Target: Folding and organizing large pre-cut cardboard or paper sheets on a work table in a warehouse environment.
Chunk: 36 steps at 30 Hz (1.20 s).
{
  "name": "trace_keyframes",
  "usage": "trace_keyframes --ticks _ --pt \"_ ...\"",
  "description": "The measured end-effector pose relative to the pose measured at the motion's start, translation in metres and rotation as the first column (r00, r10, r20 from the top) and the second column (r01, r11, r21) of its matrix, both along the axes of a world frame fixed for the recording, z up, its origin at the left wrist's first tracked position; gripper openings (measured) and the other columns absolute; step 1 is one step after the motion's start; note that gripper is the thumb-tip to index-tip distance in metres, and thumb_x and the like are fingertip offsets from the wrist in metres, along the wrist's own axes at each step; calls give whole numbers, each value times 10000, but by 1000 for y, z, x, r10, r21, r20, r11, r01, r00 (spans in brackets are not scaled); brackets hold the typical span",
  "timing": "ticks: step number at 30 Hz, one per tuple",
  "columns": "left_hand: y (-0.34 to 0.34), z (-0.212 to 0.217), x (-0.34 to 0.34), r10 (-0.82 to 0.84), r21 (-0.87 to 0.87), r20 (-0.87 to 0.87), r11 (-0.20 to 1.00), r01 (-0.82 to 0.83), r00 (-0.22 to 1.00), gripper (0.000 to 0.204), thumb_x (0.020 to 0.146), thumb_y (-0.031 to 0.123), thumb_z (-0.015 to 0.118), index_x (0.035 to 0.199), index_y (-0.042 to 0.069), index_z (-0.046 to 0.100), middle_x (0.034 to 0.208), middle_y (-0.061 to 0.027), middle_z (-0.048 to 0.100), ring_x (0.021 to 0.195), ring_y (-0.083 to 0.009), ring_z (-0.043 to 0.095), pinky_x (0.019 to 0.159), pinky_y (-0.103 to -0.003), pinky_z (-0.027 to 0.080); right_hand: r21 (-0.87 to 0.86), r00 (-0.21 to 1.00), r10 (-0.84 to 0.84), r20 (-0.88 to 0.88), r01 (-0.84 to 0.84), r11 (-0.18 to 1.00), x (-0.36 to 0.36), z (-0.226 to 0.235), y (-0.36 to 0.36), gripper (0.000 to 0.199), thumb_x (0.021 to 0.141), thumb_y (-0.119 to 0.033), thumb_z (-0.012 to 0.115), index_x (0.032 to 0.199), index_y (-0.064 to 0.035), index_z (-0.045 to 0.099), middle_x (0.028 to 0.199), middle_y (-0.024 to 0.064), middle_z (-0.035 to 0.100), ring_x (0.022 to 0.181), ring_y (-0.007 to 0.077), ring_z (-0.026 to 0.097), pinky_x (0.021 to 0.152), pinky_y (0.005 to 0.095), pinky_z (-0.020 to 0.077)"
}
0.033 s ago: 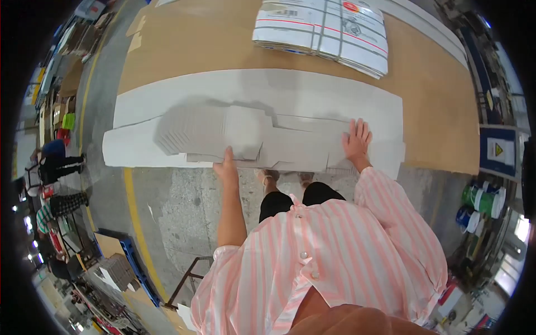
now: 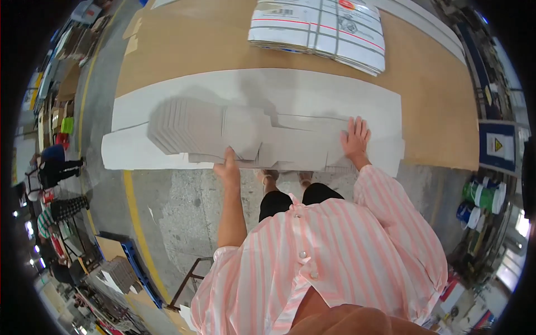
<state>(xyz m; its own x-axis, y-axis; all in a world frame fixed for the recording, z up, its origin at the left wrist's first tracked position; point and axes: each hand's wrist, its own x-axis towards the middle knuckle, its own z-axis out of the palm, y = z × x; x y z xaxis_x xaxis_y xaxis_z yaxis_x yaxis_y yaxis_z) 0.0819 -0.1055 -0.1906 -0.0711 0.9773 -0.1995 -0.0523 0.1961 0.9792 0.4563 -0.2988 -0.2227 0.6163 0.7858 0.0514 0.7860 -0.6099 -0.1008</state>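
Fanned, die-cut grey cardboard sheets (image 2: 240,131) lie across the near part of the table, their left ends stepped like stairs. My left hand (image 2: 228,167) grips their near edge, thumb on top; its other fingers are mostly hidden. My right hand (image 2: 355,139) lies flat with fingers spread on the right end of the sheets. Beneath the sheets is a large white board (image 2: 329,89), with a white strip (image 2: 125,152) showing at its left.
A strapped bundle of white printed cartons (image 2: 315,33) sits at the far side on brown cardboard (image 2: 435,123). Paint buckets (image 2: 484,196) stand on the floor at right. Two people (image 2: 58,162) are at the far left. A pallet with stacked sheets (image 2: 120,271) lies at lower left.
The stepped left ends of the cardboard sheets have fanned slightly farther left, with wider gaps between layers. Both hands stay nearly in place.
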Motion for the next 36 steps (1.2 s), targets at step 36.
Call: trace_keyframes --ticks 36 --pt "-3 -8 5 119 -128 -18 984 -121 993 226 765 76 662 906 -82 583 910 -86 603 770 -189 577 693 -321 485 26 993 -117 -4 117 993 14 4 -20 710 828 -471 459 1361 -55 241 1424 175 190 1331 325 117 1039 551 85"
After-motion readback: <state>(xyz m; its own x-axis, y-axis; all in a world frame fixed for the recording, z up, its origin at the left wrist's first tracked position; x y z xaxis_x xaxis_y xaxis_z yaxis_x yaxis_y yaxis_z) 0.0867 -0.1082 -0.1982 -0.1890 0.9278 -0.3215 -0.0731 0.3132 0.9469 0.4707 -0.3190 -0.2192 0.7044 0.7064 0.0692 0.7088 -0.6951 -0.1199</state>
